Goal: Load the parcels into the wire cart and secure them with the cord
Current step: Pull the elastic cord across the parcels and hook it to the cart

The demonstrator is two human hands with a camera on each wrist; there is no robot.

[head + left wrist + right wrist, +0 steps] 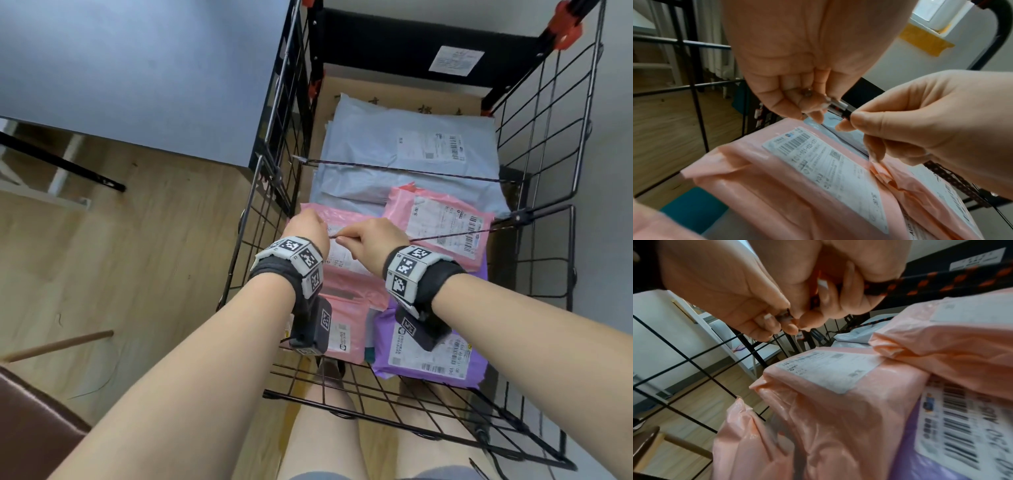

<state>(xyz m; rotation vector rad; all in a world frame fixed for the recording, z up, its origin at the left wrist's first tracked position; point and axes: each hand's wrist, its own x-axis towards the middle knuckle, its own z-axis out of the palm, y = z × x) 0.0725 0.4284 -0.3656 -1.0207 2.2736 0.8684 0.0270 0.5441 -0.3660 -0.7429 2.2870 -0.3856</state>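
Observation:
The black wire cart (274, 144) holds a grey mailer (376, 147), pink parcels (442, 222) (818, 186) (838, 402) and a purple parcel (428, 356). A dark patterned cord (462, 234) (941, 280) spans the cart once over the grey mailer, then runs from the right wall to my hands. Above the left pink parcel, my left hand (308, 233) (807, 105) pinches the cord's metal end piece (836, 105). Just behind that end, my right hand (370, 240) (849, 120) (818, 313) pinches the cord.
A black parcel (394, 51) with a white label stands against the cart's far wall. A blue-grey table (137, 68) adjoins the cart's left side. A brown chair (27, 428) and a wooden stick (58, 346) are at lower left. My legs show under the cart's front.

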